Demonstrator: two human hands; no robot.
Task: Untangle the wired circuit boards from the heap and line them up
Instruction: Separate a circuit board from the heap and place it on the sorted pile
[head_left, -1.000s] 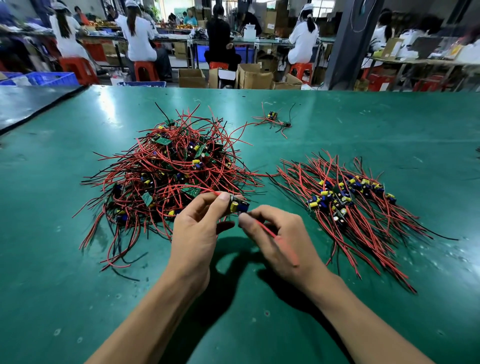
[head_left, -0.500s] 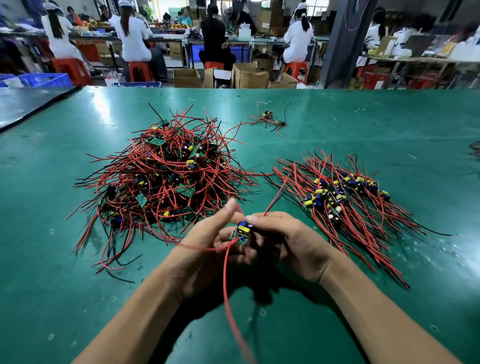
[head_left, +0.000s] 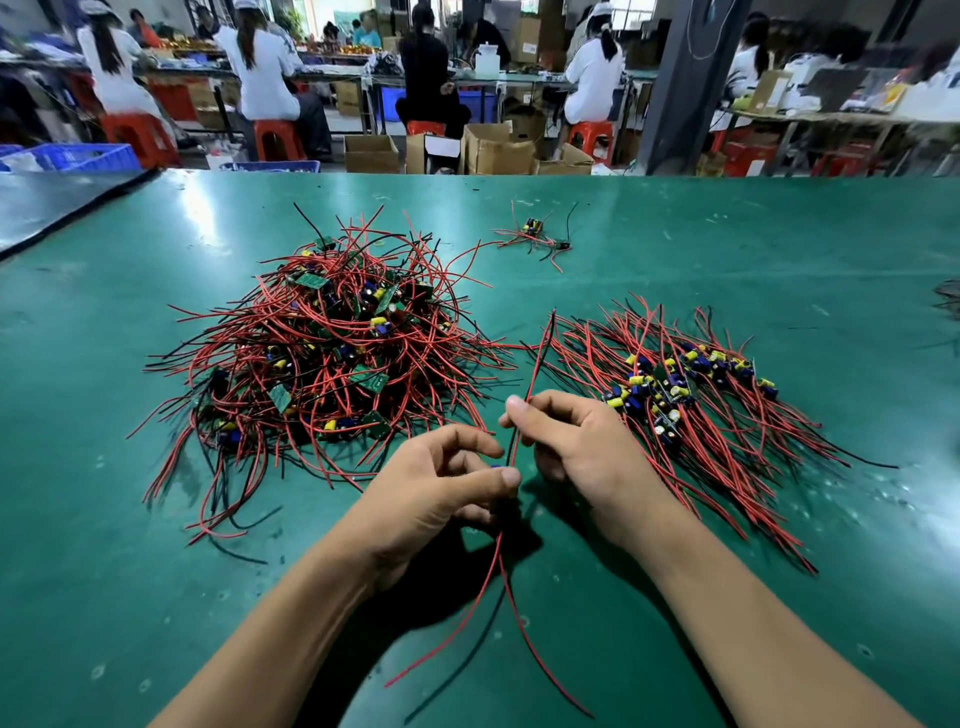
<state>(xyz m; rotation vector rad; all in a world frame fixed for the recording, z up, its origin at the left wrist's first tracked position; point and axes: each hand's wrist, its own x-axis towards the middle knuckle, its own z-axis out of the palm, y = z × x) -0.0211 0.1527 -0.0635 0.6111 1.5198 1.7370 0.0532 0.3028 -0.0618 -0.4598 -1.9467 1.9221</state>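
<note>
**Finding 1.** My left hand (head_left: 436, 488) is closed on 1 small wired circuit board (head_left: 497, 467), pinched between thumb and fingertips just above the green counter (head_left: 727, 244). Only a blue component shows; the rest is hidden. Its lower red and black leads (head_left: 498, 582) trail toward me.

**Finding 2.** My right hand (head_left: 582, 441) pinches the upper red and black wire pair (head_left: 535, 364), which rises away from me. The board is clear of both the tangled heap of red-wired boards (head_left: 332, 358) on my left and the lined-up row of boards (head_left: 691, 384) on my right.

**Assessment.** The step in hand appears to be straightening the leads before placement. Recommended:
- Hold the board fixed in the left hand.
- Draw the pair gently through the right fingertips, sparing the solder joints.
- Lay it parallel beside the nearest row member, components level with theirs.

**Containers.** Open brown cardboard boxes (head_left: 493, 150) and a blue plastic crate (head_left: 78, 156) stand beyond the counter. I cannot tell their contents.
</note>
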